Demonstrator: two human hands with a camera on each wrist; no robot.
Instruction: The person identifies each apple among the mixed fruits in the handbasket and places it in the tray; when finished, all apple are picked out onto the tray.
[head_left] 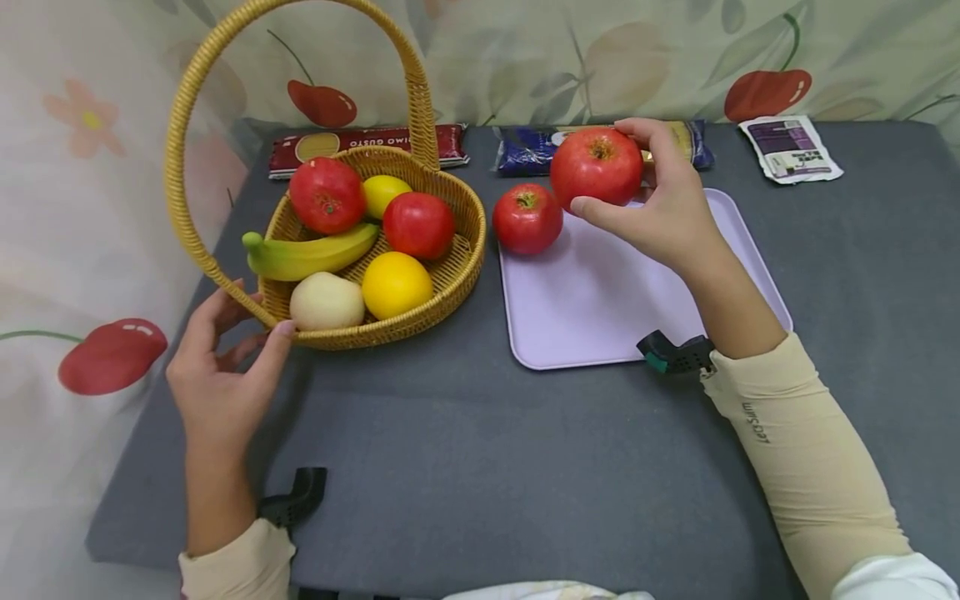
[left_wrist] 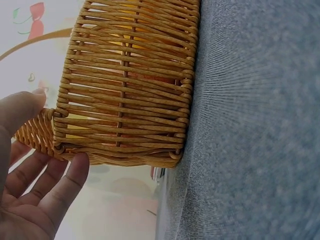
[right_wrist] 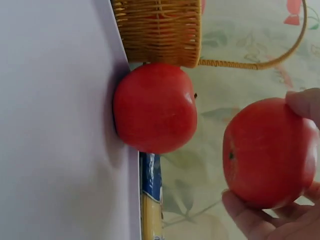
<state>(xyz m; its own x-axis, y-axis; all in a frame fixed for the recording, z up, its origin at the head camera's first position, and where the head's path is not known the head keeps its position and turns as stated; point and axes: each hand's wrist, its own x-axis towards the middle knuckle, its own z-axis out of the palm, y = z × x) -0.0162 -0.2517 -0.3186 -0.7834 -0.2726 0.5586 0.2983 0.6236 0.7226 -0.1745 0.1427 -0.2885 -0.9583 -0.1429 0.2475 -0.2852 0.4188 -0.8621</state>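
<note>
Table [head_left: 480, 467]: backed by patterned cloth [head_left: 517, 58].
Basket [head_left: 390, 332]: six fruits [head_left: 345, 250] held; handle base pinched by left hand [head_left: 225, 358].
Tray [head_left: 592, 308]: small apple [head_left: 527, 221] set at corner.
Large apple [head_left: 596, 165]: held up nearby, clasped between right hand's [head_left: 671, 212] spread thumb and fingers.

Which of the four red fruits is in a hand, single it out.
The red fruit gripped by the right hand, raised clear of the tray. Another red fruit sits at the tray's corner; two more lie in the basket.

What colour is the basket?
The basket is golden yellow-brown; the head view shows it best.
</note>
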